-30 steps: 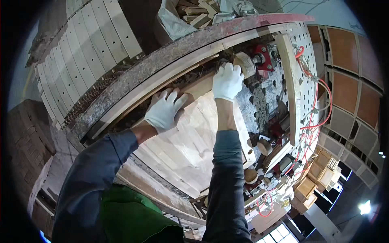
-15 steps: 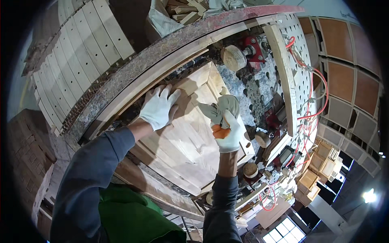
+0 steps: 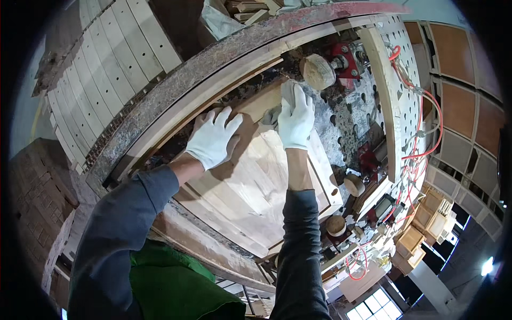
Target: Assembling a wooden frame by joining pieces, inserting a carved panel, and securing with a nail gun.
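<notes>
A pale wooden panel (image 3: 250, 186) with a raised frame lies on the metal workbench in front of me. My left hand (image 3: 212, 137), in a white glove, rests on the frame's far left edge with its fingers spread. At the panel's far right corner is my right hand (image 3: 296, 120), gloved too, its fingers closed over a grey cloth (image 3: 272, 116) pressed on the wood. Part of the cloth is hidden under that hand. The frame's right-hand side has a round hole near its near end.
Red clamps with round wooden pads (image 3: 318, 72) stand right of the panel. A wooden bar (image 3: 383, 101) and red air hoses (image 3: 434, 114) lie farther right. Slatted boards (image 3: 114, 58) are stacked at the left, and a wooden fence strip (image 3: 213, 96) runs along the bench's far side.
My right hand has slid away from me with the cloth, from the panel's right side to its far right corner. My left hand has stayed nearly in place.
</notes>
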Tool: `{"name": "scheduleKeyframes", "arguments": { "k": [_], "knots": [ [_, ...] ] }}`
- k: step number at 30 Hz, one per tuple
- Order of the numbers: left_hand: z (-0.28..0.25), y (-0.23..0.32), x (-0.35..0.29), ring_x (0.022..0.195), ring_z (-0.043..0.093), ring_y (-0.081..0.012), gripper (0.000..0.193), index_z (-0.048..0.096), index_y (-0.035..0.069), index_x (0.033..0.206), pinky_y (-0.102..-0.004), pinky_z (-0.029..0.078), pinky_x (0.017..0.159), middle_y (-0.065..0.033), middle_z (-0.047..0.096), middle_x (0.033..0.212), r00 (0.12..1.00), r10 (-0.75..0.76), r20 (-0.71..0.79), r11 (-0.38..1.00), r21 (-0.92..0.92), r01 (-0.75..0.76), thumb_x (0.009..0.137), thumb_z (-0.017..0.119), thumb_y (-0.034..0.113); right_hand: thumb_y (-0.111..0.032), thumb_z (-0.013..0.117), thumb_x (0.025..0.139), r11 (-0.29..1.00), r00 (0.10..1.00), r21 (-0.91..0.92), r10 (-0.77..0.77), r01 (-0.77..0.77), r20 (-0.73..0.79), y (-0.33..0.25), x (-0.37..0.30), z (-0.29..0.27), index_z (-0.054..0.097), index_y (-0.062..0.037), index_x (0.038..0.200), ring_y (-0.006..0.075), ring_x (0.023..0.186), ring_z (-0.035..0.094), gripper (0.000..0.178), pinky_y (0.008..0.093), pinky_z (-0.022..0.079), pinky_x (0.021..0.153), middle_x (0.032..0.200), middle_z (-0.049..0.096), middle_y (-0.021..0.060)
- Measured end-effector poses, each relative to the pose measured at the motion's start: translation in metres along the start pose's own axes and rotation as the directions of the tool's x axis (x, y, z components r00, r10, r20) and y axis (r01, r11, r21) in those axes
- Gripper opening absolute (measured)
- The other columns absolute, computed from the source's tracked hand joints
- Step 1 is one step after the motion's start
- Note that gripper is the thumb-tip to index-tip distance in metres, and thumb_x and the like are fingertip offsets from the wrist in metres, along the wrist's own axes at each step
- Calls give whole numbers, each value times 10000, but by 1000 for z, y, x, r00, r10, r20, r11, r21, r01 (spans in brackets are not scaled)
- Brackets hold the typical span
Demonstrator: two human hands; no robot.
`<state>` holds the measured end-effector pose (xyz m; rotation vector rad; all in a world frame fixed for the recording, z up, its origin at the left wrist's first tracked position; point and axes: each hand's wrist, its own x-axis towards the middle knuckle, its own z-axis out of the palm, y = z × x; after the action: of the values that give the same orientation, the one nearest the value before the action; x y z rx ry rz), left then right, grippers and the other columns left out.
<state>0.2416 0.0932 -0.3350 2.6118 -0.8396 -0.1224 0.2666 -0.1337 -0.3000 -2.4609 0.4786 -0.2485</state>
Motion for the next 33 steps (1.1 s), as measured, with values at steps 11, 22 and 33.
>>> {"name": "scheduleKeyframes", "arguments": {
  "k": [11, 22, 33],
  "knots": [
    [-16, 5, -11, 1176, 532, -387, 549, 510, 149, 1412, -542, 439, 907, -175, 500, 1409, 995, -53, 89, 993, -99, 62, 913, 637, 337, 5, 625, 752, 932, 999, -360, -39, 50, 38, -12, 30, 30, 722, -100, 1116, 379, 871, 640, 391, 424, 535, 783, 1025, 649, 169],
    [-15, -6, 4, 1117, 552, -355, 479, 574, 137, 1299, -489, 488, 859, -137, 545, 1289, 993, -72, 93, 987, -136, 84, 859, 672, 299, -28, 613, 804, 889, 979, -433, -70, 148, 192, -12, -4, 7, 687, -134, 1283, 384, 925, 641, 496, 423, 547, 777, 1071, 661, 180],
    [-7, 129, -190, 1124, 540, -381, 319, 602, -83, 1128, -507, 434, 1030, -237, 569, 1293, 945, -308, -105, 940, -188, 286, 941, 541, 169, 44, 666, 806, 962, 865, 118, -271, 244, 423, -84, -165, -42, 711, -44, 1214, 280, 881, 687, 420, 337, 551, 786, 1074, 727, 137]
  ]
}}
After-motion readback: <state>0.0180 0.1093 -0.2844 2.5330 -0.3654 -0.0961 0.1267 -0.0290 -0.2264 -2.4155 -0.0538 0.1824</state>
